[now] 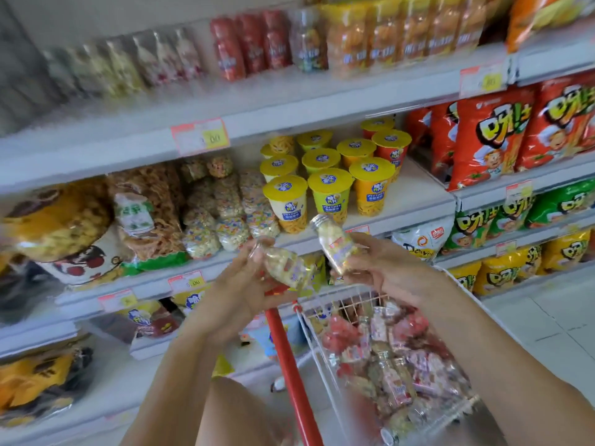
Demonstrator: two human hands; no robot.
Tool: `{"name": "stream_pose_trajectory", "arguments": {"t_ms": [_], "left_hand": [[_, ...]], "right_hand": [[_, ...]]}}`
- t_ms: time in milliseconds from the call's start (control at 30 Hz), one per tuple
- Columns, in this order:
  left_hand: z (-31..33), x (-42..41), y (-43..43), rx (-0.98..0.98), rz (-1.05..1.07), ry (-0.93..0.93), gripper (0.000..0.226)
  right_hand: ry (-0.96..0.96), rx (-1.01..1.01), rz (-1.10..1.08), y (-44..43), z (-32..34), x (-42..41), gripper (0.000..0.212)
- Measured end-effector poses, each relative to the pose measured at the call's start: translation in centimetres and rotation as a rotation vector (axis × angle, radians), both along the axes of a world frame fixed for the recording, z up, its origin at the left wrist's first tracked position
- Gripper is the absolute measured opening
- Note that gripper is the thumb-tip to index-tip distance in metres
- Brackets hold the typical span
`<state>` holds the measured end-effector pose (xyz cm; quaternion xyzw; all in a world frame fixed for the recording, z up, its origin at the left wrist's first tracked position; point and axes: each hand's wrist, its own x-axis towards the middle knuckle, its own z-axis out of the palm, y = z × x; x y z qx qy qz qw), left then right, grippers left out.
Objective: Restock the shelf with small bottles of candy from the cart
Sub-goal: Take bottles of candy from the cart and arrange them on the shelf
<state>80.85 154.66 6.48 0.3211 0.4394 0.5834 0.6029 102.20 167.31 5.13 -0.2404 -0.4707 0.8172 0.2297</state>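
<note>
My left hand (238, 284) grips a small clear candy bottle (286, 263) lying tilted, cap toward the upper left. My right hand (383, 268) holds a second small candy bottle (338, 244) with a silver screw cap, tilted cap-up toward the shelf. Both bottles hover in front of the middle shelf (415, 204), above the white wire cart (325, 358). The cart holds several more small bottles (392, 378) and pink-red candy packs.
Yellow-lidded snack cups (331, 191) stand on the middle shelf behind the bottles, with bagged puffed snacks (225, 210) to their left. Red, green and yellow chip bags (489, 143) fill the right shelves. The cart's red handle (289, 365) runs below my hands.
</note>
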Motion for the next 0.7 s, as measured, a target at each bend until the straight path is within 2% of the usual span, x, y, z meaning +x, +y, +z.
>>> {"name": "stream_pose_trajectory", "arguments": {"t_ms": [67, 133, 200, 267, 333, 367, 433, 533, 633, 700], "left_hand": [[2.2, -1.0, -1.0, 0.017, 0.060, -0.118, 0.068], [4.5, -1.7, -1.7, 0.027, 0.161, -0.153, 0.048], [6.8, -2.6, -2.2, 0.056, 0.259, -0.146, 0.031], [8.9, -4.2, -2.5, 0.117, 0.293, -0.109, 0.029], [11.3, -6.1, -2.7, 0.179, 0.296, -0.010, 0.047], [12.5, -7.2, -2.7, 0.192, 0.318, 0.076, 0.047], [14.8, -9.0, -2.3, 0.219, 0.366, 0.244, 0.041], [18.1, -11.7, -0.9, 0.256, 0.440, 0.466, 0.033], [20.4, -15.2, 1.4, 0.283, 0.488, 0.598, 0.022], [21.1, -18.1, 3.1, 0.264, 0.497, 0.659, 0.023]], "right_hand": [[-0.022, 0.177, 0.030, -0.8, 3.1, -1.7, 0.045], [-0.040, 0.301, 0.061, -1.6, 6.0, -3.6, 0.035], [-0.093, 0.415, 0.059, -1.9, 7.8, -5.4, 0.037], [-0.150, 0.544, 0.017, -2.3, 9.5, -7.5, 0.038], [-0.178, 0.632, -0.045, -2.6, 11.2, -9.6, 0.040], [-0.186, 0.672, -0.083, -2.7, 12.2, -10.5, 0.034], [-0.154, 0.748, -0.143, -2.7, 14.3, -12.4, 0.030], [-0.071, 0.758, -0.215, -1.7, 17.2, -15.2, 0.030], [0.002, 0.653, -0.210, 0.6, 19.6, -18.4, 0.030], [0.010, 0.648, -0.197, 2.4, 20.9, -20.4, 0.026]]}}
